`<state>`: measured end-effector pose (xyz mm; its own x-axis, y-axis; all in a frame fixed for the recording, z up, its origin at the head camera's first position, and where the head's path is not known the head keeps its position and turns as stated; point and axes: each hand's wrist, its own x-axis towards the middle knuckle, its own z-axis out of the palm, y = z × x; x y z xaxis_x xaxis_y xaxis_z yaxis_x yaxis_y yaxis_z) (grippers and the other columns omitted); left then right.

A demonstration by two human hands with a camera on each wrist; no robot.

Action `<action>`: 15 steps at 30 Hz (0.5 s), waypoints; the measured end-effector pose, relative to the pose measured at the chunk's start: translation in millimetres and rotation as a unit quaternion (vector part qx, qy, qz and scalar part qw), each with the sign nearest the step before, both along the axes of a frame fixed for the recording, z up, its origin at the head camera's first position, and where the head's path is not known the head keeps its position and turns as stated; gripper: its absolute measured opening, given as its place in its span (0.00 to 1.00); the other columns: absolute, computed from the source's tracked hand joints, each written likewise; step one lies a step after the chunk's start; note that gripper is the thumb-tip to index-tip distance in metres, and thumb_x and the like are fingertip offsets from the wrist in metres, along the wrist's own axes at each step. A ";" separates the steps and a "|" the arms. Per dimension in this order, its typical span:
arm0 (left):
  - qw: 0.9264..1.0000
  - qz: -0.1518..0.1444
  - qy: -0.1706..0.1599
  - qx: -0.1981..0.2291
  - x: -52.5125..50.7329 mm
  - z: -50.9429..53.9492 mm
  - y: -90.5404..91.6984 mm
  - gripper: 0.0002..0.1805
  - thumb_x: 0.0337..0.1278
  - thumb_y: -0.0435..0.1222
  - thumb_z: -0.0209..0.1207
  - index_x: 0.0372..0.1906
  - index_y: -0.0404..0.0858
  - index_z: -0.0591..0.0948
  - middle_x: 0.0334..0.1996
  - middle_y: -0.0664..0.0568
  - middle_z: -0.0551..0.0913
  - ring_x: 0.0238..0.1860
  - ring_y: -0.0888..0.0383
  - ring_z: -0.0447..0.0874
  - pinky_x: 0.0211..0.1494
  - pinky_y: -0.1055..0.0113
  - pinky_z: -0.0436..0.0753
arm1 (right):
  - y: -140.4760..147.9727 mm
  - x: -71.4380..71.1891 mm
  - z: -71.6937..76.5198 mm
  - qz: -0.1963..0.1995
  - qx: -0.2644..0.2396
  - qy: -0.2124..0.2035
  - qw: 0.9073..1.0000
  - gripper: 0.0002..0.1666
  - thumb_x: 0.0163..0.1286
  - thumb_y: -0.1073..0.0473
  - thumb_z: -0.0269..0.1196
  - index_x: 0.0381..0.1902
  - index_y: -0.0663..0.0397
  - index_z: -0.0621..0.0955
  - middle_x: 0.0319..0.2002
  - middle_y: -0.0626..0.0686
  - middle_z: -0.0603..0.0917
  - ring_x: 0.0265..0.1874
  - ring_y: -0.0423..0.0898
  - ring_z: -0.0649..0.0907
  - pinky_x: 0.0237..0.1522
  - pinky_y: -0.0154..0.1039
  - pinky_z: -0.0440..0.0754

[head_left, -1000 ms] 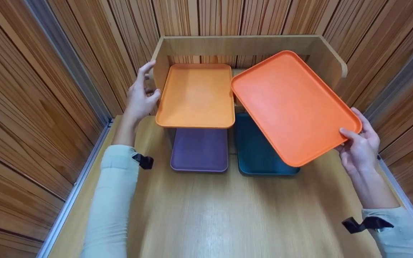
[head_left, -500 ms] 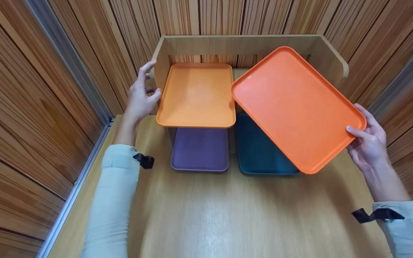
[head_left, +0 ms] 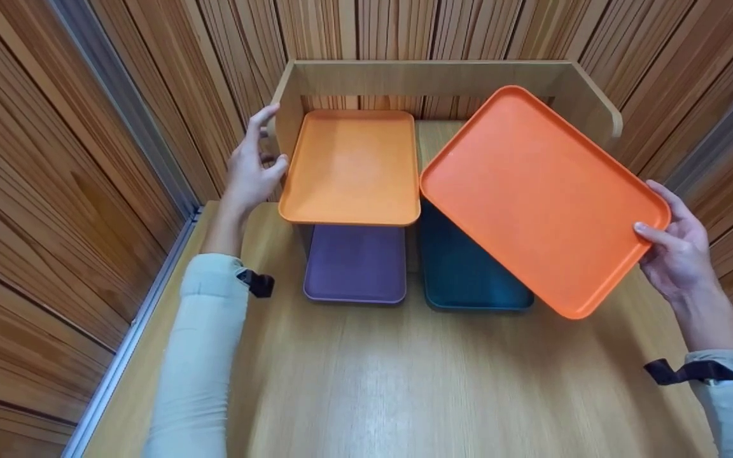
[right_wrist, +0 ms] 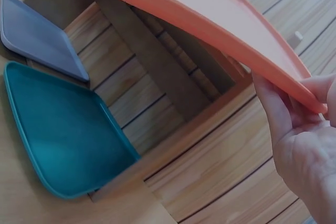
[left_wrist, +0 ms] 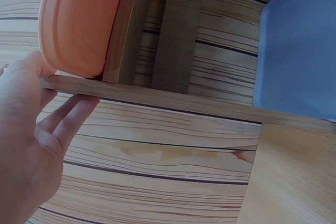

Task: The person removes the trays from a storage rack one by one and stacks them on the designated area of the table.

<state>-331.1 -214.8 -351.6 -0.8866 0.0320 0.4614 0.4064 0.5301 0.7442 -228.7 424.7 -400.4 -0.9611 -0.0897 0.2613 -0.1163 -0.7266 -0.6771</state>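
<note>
My right hand point(head_left: 678, 248) grips a corner of a bright orange-red tray point(head_left: 544, 197), thumb on top and fingers beneath. That tray is held tilted and turned, over the right half of a wooden shelf unit point(head_left: 424, 79). At the unit's left side, my left hand point(head_left: 255, 168) holds the edge of the side panel point(left_wrist: 173, 98), thumb by the light orange tray point(head_left: 354, 168) and fingers on the outer face. The light orange tray lies on the upper left level. Below are a purple tray point(head_left: 357, 267) at left and a teal tray point(head_left: 468, 273) at right, partly covered by the orange-red one.
The wooden tabletop point(head_left: 366, 375) extends in front of the shelf unit. Wood-plank walls point(head_left: 55, 191) surround it at the back and sides. A metal strip point(head_left: 125, 340) runs along the table's left edge. A bare part of the upper shelf point(head_left: 433, 133) shows between the two orange trays.
My right hand has moved to the right with the orange-red tray, which has turned a little. Its left corner has shifted away from the light orange tray. My left hand stays at the side panel.
</note>
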 end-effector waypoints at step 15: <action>1.000 0.002 0.000 -0.006 -1.5 -0.4 -1.0 0.44 0.74 0.27 0.59 0.88 0.57 0.63 0.83 0.44 0.73 0.73 0.49 0.79 0.61 0.57 0.86 | 8.7 0.3 -2.7 0.003 0.066 0.048 0.997 0.37 0.81 0.86 0.42 0.82 0.65 0.68 0.66 0.66 0.89 0.59 0.61 0.94 0.48 0.52 0.94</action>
<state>-332.6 -215.8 -352.0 -0.8866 0.0349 0.4613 0.4049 0.5408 0.7373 -228.3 433.4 -403.1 -0.9317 -0.1353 0.3372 -0.1808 -0.6323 -0.7533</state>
